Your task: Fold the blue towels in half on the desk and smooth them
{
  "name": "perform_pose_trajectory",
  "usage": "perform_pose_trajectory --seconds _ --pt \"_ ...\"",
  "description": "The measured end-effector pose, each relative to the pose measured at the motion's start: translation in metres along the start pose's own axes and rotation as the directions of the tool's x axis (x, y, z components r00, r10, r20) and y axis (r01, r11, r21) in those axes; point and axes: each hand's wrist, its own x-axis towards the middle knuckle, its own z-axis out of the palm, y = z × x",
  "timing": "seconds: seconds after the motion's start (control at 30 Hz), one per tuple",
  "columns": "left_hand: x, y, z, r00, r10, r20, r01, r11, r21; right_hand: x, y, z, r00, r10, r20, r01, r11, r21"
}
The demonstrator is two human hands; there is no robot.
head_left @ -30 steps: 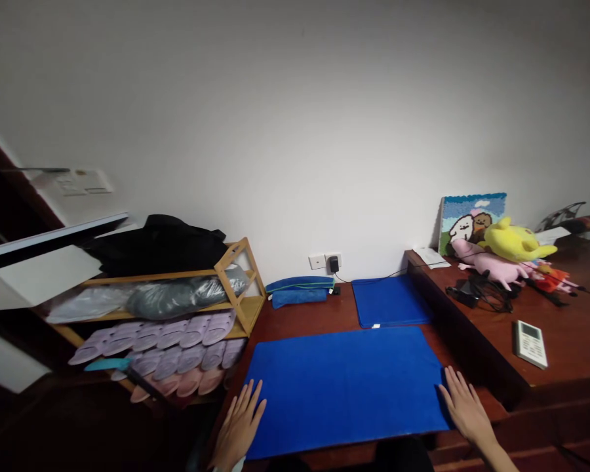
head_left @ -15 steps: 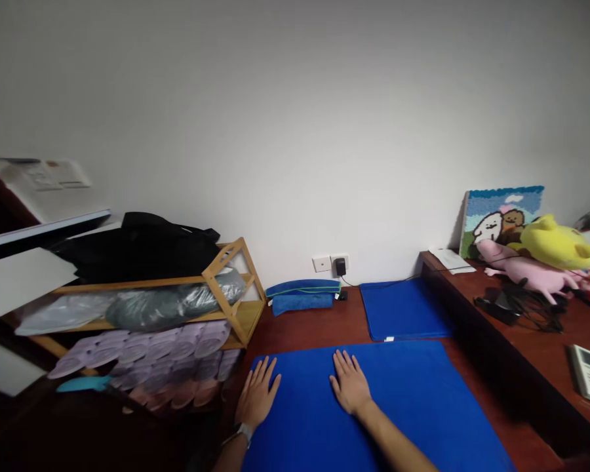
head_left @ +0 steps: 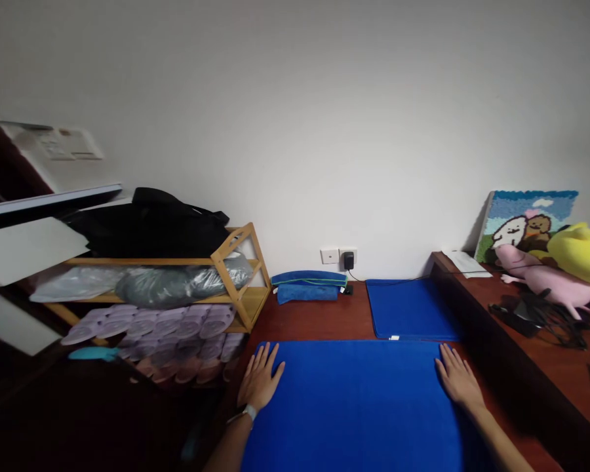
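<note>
Blue cloth (head_left: 358, 410): spread on the red-brown tabletop (head_left: 319, 322), between the hands; it lies toward four o'clock from the left, eight o'clock from the right; neither hand is clearly nearer; its near end runs out of view, so I cannot tell its long axis
Cloth surface: plain, deep blue, smooth; far edge nearly straight; darker at lower right
Left hand (head_left: 261, 380): ten o'clock of the cloth, palm down at its far corner; fingers slightly apart, gripping nothing
Right hand (head_left: 459, 380): two o'clock, palm down at the other far corner; fingers slightly apart, gripping nothing
Folded blue cloth (head_left: 408, 308): one o'clock, white tag showing
Green-edged blue towel (head_left: 309, 286): eleven o'clock, by the wall
</note>
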Motion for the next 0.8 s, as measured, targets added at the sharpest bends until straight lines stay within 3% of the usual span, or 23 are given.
perform_pose_trajectory --seconds 0.23,0.33,0.4,0.5,0.57,0.63,0.7,0.73,0.8 --pt "-0.002 0.005 -0.008 0.998 -0.037 0.053 0.037 0.999 -0.005 0.003 0.015 0.014 0.994 0.034 -0.099 -0.009 0.971 0.241" --pt "-0.006 0.007 -0.01 0.999 -0.032 0.043 0.033 0.999 -0.014 -0.003 -0.01 0.013 0.979 -0.002 -0.205 0.061 0.958 0.28" --pt "-0.008 0.008 -0.01 0.999 -0.028 0.026 0.028 0.999 -0.022 -0.011 -0.053 0.007 0.97 -0.093 -0.227 0.152 0.954 0.258" --pt "-0.009 0.008 -0.008 1.0 -0.022 0.003 0.022 0.999 -0.033 -0.031 -0.155 -0.001 0.948 -0.292 -0.128 0.313 0.928 0.202" --pt "-0.009 0.008 -0.007 1.0 -0.024 -0.008 0.024 0.999 -0.036 -0.046 -0.231 0.002 0.888 -0.459 -0.028 0.455 0.869 0.195" --pt "-0.009 0.007 -0.005 0.999 -0.028 -0.016 0.028 0.999 -0.036 -0.058 -0.294 0.012 0.84 -0.543 0.0 0.531 0.822 0.205" --pt "-0.008 0.007 -0.005 0.999 -0.029 -0.017 0.029 0.999 -0.031 -0.063 -0.332 0.026 0.811 -0.585 0.033 0.566 0.796 0.214" --pt "-0.007 0.006 -0.005 1.0 -0.029 -0.011 0.029 0.999 -0.028 -0.063 -0.339 0.031 0.809 -0.585 0.049 0.563 0.798 0.216" --pt "-0.006 0.006 -0.006 0.999 -0.032 0.009 0.032 0.999 -0.02 -0.06 -0.332 0.038 0.831 -0.552 0.073 0.528 0.823 0.21"
